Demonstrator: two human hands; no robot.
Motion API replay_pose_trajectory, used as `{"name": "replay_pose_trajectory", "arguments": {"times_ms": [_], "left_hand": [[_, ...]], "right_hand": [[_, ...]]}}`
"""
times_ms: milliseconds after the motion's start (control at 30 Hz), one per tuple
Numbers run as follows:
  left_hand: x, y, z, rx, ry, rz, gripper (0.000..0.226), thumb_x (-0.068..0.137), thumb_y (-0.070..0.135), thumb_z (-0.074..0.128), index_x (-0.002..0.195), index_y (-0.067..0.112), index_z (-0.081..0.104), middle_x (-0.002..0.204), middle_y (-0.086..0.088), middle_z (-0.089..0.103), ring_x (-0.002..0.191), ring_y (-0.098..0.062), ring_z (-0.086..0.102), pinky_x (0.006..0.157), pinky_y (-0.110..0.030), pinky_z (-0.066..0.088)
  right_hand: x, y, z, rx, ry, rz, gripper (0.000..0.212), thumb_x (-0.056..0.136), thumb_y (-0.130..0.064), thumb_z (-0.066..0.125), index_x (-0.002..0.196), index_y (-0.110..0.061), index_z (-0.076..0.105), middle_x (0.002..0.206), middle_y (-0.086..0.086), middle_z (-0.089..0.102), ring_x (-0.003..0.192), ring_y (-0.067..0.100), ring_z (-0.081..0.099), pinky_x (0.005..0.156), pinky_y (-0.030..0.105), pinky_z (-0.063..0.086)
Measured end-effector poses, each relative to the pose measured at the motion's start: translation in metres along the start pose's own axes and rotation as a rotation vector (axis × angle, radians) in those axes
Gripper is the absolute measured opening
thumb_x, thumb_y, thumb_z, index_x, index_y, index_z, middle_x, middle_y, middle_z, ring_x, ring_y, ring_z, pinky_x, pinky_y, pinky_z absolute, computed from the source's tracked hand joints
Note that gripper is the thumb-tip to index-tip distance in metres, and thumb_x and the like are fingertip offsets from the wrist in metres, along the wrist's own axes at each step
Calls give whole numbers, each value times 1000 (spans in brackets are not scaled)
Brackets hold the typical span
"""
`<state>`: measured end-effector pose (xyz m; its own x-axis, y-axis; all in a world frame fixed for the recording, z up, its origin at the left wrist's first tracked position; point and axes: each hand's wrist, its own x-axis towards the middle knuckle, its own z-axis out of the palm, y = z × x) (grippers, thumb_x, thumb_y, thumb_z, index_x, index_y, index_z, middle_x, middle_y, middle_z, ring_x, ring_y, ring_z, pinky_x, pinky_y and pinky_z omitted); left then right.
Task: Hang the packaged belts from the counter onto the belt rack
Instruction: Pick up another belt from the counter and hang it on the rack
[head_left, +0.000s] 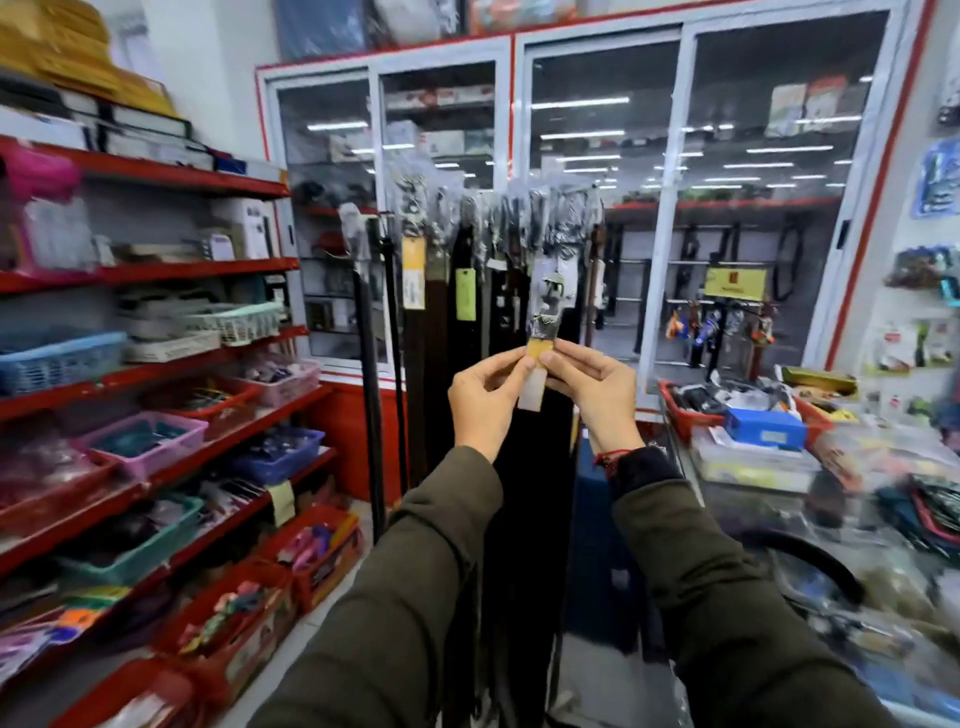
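Red shelves (156, 270) are seen on the left, loaded with baskets (57, 358) and small goods. Just right of them, at the middle, the belt rack (498, 208) is seen in front of glass cabinet doors (597, 156). Many packaged dark belts are hung from it side by side, and a yellow tag (413, 280) and a green tag (466, 294) are carried by two of them.

In front of the rack, one belt (543, 332) is held up by both hands. Its metal buckle end is raised toward the hung row, with a pale card below the buckle, and its dark strap is let down between the two green sleeves (415, 571). The left hand (485, 397) is closed on the left edge of the card, thumb and fingers pinched narrow. The right hand (592, 395) is closed on the right edge in the same narrow pinch, and a red thread is worn at its wrist. Whether the belt's hook is already on the rack cannot be told, as the top of the pack is blurred against the others.

On the right, a worktop (753, 467) is seen, covered with red trays, a blue box (766, 427) and loose packaged goods; these are blurred. Small items are hung on the far right wall.
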<state>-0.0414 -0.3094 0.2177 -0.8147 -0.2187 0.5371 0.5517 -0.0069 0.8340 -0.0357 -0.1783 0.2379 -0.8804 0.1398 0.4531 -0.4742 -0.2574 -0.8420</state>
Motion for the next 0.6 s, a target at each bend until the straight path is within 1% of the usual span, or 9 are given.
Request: {"name": "replay_pose_trajectory", "arguments": {"times_ms": [100, 133, 167, 233, 300, 333, 400, 500, 600], "left_hand": [[22, 24, -31, -62, 21, 27, 26, 90, 16, 76, 113, 6, 77, 101, -9, 80, 93, -14, 77, 76, -29, 64], [29, 33, -40, -70, 40, 41, 26, 89, 15, 76, 113, 4, 77, 100, -10, 80, 91, -14, 77, 76, -31, 64], [36, 42, -48, -66, 64, 54, 26, 89, 14, 77, 113, 3, 77, 101, -12, 80, 92, -15, 77, 78, -33, 65], [50, 61, -63, -53, 114, 79, 27, 89, 15, 77, 112, 2, 77, 101, -13, 79, 94, -19, 76, 81, -36, 65], [63, 77, -76, -35, 148, 104, 26, 90, 19, 76, 110, 3, 77, 100, -14, 79, 97, -26, 77, 79, -36, 65], [69, 84, -82, -24, 162, 120, 26, 91, 21, 75, 109, 3, 78, 100, -15, 79, 98, -29, 77, 78, -36, 65], [82, 97, -93, -5, 200, 142, 29, 92, 25, 74, 109, 2, 78, 100, -18, 79, 97, -33, 77, 77, -39, 66], [99, 111, -104, 15, 228, 131, 30, 91, 27, 74, 106, 2, 79, 98, -20, 79, 96, -36, 77, 83, -47, 65], [111, 118, -111, 38, 224, 92, 30, 91, 28, 75, 106, 2, 79, 98, -21, 79, 96, -35, 77, 88, -52, 62]], "right_hand": [[16, -12, 43, 31, -56, -27, 29, 84, -3, 75, 113, 2, 72, 105, 21, 75, 90, 20, 73, 85, 33, 61], [22, -17, 57, 44, -72, -36, 32, 84, -2, 75, 114, 4, 71, 107, 23, 74, 92, 23, 72, 87, 35, 61], [27, -21, 70, 61, -88, -40, 33, 84, -2, 75, 115, 6, 70, 108, 25, 73, 93, 24, 72, 86, 36, 61], [37, -31, 95, 91, -118, -55, 33, 83, -1, 75, 115, 7, 70, 106, 24, 74, 86, 21, 73, 79, 30, 63], [45, -40, 118, 105, -144, -78, 32, 83, 0, 75, 113, 8, 70, 99, 20, 75, 77, 13, 74, 70, 25, 62], [48, -45, 128, 108, -156, -90, 32, 83, 0, 76, 113, 8, 71, 97, 19, 75, 75, 12, 74, 69, 24, 62], [54, -53, 147, 111, -174, -105, 30, 82, 1, 76, 111, 9, 71, 100, 22, 75, 77, 17, 74, 72, 29, 63], [62, -61, 168, 104, -158, -102, 29, 82, 2, 76, 110, 11, 71, 105, 29, 73, 88, 29, 72, 83, 43, 62], [68, -64, 180, 58, -96, -102, 28, 80, -3, 79, 105, 8, 74, 101, 27, 75, 89, 34, 74, 81, 43, 63]]}}
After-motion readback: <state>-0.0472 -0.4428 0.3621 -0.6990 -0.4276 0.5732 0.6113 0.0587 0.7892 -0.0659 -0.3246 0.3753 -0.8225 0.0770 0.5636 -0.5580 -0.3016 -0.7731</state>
